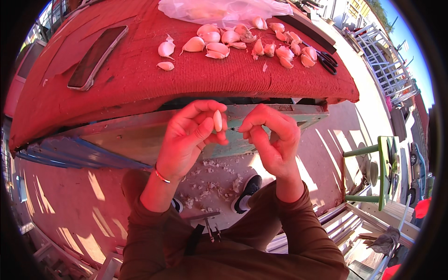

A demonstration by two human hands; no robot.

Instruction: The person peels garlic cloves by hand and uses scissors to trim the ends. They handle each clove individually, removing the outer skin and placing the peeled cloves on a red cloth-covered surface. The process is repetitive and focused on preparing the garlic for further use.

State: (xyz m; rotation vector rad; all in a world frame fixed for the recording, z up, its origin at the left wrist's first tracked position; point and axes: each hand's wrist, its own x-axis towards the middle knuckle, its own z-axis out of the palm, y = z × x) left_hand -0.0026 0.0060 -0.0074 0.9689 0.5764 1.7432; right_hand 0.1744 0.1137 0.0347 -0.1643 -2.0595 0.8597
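My left hand (189,135) pinches a pale, smooth garlic clove (217,121) between thumb and fingers, just off the front edge of the table. Level with it, a short gap to the right, is my right hand (274,137). Its thumb and forefinger are pressed together; whatever may be between them is too small to make out. Beyond both hands, several garlic cloves (217,50) with skin on lie scattered over the red cloth (126,77). One small clove (165,66) sits apart near the left end of the group.
A crumpled translucent plastic bag (224,10) lies behind the cloves. Black-handled scissors (328,62) rest at their right, near a long dark bar (305,31). A flat, dark rectangular object (98,58) lies at left. Papery skins (212,184) litter the floor; a green stool (383,172) stands right.
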